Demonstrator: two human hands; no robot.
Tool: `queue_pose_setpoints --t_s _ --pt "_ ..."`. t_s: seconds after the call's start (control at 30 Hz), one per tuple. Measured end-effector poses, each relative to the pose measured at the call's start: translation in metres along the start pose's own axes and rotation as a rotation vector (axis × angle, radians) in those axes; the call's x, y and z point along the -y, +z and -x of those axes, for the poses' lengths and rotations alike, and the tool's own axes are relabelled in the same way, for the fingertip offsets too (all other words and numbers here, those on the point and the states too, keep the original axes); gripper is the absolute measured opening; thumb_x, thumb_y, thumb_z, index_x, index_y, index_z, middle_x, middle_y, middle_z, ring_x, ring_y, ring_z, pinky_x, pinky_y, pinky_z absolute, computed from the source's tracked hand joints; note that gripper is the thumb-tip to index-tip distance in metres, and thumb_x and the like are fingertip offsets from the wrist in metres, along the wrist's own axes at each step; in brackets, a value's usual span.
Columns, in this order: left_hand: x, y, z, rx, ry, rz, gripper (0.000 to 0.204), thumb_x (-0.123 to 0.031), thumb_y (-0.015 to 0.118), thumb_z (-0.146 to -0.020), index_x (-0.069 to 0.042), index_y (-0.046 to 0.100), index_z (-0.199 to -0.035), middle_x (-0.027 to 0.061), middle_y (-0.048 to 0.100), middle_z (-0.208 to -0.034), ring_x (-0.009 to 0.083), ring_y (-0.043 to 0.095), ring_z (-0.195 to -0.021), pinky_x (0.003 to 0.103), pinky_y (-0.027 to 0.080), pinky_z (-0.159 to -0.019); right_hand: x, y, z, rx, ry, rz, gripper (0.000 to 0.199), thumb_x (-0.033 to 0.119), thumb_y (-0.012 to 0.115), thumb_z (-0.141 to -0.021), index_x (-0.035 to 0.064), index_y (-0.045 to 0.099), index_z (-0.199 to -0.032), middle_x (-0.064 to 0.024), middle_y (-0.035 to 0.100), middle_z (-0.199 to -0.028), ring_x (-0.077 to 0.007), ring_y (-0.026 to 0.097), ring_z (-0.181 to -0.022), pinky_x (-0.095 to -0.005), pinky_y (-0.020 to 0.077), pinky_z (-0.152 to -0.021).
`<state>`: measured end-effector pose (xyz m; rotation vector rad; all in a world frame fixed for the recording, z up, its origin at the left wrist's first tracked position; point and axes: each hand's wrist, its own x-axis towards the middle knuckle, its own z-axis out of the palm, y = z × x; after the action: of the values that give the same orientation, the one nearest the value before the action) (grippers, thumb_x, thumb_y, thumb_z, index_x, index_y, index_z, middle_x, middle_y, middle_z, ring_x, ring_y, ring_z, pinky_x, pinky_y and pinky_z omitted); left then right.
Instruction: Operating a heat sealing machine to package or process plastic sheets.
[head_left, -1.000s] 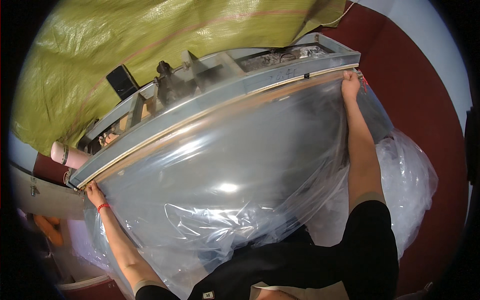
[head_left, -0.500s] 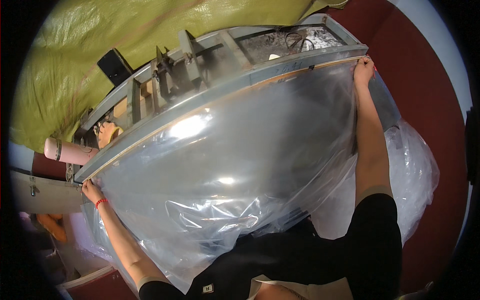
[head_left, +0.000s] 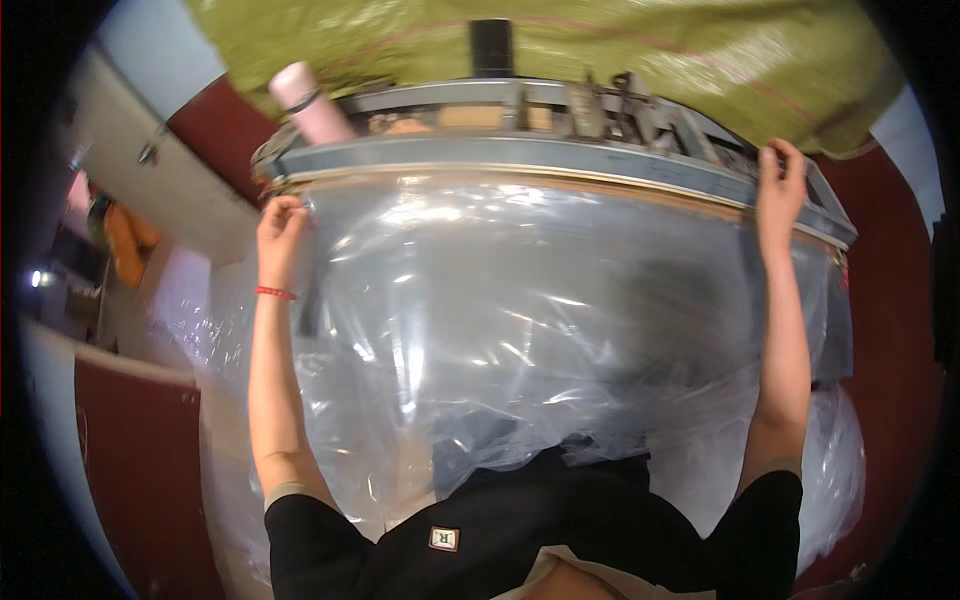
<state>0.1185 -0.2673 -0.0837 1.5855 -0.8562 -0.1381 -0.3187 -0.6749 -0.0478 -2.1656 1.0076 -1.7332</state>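
Note:
A wide sheet of clear plastic (head_left: 520, 290) hangs from the front of a grey metal machine frame (head_left: 440, 152) and spreads down toward my body. My left hand (head_left: 283, 235), a red bead bracelet on its wrist, is closed in a pinch at the sheet's upper left corner, just below the frame's left end. My right hand (head_left: 782, 195) is raised over the right part of the frame. Its fingers are bent but apart, with nothing seen between them. A thin tan strip (head_left: 600, 187) runs along the frame's front edge at the top of the sheet.
A pink bottle (head_left: 315, 108) leans at the frame's left end, and a black phone (head_left: 491, 48) lies behind it on a yellow-green tarp (head_left: 640, 38). Metal brackets (head_left: 620, 115) stand inside the frame. More clear plastic (head_left: 835, 450) bulges at lower right. A cabinet door (head_left: 150, 140) stands left.
The view has turned and the frame now lies nearly level. My right hand has left the sheet's right corner and moved inward over the frame. My left hand remains near the left corner.

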Motion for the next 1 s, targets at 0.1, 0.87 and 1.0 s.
queue_pose_setpoints --t_s 0.1,0.87,1.0 --pt "-0.019 -0.023 0.029 -0.077 0.068 0.044 0.007 -0.003 0.052 -0.079 -0.006 0.049 -0.085 -0.0021 0.049 -0.078 0.0064 0.047 -0.072 0.02 0.04 -0.064 0.128 0.065 0.047 0.407 -0.243 -0.217 0.025 0.017 0.058 -0.076 0.0046 0.054 -0.097 -0.0095 0.055 -0.093 -0.0226 0.052 -0.09 -0.0319 0.04 -0.079" --pt "-0.06 0.057 0.179 1.008 0.085 -0.477 0.012 -0.015 0.056 -0.078 -0.003 0.056 -0.082 0.0134 0.058 -0.072 0.0277 0.056 -0.066 0.033 0.044 -0.06 -0.117 -0.12 0.085 0.397 0.074 0.564 0.023 0.029 0.059 -0.076 0.007 0.058 -0.082 -0.014 0.06 -0.077 -0.0307 0.057 -0.07 -0.0364 0.0433 -0.061" --pt "-0.061 -0.002 0.178 1.038 -0.128 -0.603 0.008 -0.01 0.057 -0.076 -0.003 0.057 -0.081 0.012 0.059 -0.072 0.0265 0.057 -0.067 0.033 0.044 -0.06 -0.203 -0.279 0.082 0.346 0.335 0.957 0.031 0.037 0.052 -0.08 0.0079 0.057 -0.091 -0.0151 0.059 -0.087 -0.035 0.055 -0.079 -0.0394 0.0425 -0.065"
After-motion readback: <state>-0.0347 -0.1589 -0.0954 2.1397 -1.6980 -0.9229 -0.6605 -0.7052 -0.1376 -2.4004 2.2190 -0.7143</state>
